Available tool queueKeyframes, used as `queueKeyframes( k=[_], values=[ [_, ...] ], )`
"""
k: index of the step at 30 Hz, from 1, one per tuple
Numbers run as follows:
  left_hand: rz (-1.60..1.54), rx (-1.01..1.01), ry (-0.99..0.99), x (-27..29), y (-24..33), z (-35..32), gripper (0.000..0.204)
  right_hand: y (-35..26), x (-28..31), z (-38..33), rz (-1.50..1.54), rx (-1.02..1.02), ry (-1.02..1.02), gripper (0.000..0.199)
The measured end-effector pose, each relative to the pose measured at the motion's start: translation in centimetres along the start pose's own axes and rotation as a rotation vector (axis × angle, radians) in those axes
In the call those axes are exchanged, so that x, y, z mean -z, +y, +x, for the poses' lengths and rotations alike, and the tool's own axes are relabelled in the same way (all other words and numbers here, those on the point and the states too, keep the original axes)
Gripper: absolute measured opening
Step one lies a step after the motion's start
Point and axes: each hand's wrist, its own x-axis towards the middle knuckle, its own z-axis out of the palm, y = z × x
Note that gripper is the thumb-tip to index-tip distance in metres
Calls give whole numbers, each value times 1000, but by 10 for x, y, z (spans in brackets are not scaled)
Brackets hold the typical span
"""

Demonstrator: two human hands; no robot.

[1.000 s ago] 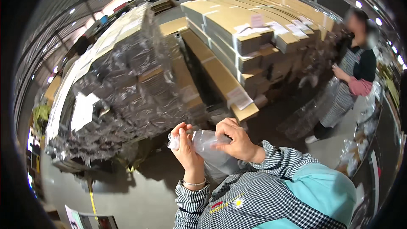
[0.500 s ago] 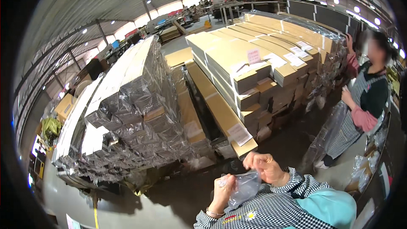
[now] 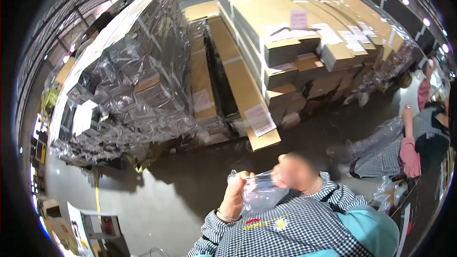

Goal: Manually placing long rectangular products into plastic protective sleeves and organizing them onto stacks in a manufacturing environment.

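Note:
A crumpled sheet of clear plastic film stretches between my two hands, close in front of my checked apron. My left hand is closed on its left edge, with a bunched bit of the film poking out above the fingers. At the film's upper right edge my right hand is bent and closed, its fingertips against the plastic. Blur covers much of the back of that hand. Just beyond it, a long flat cardboard piece with a white label juts toward me.
Plastic-wrapped stacks of flat cardboard stand at the left. A strapped cardboard stack with paper sheets stands ahead. On the right, a co-worker in a checked apron holds a long clear plastic sheet. A yellow line marks the floor.
The view has tilted downward, so the stacks sit higher. My right hand has come down onto the film, which now spreads wider between both hands. The co-worker appears lower and farther right.

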Motion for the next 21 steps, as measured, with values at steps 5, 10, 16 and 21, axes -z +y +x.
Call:
queueKeyframes(
  k=[5,10,16,21],
  values=[
    [698,-10,-263,11,70,8,29,-42,32,-17,-1119,256,37,23],
    [1956,-209,-350,101,23,90,22,-29,184,2,-2159,243,-65,13],
    [1339,-276,-440,45,58,122,10,-62,127,35,-1663,544,116,8],
    [791,63,-274,33,66,153,17,-59,109,71,-1316,595,456,12]
  ],
)
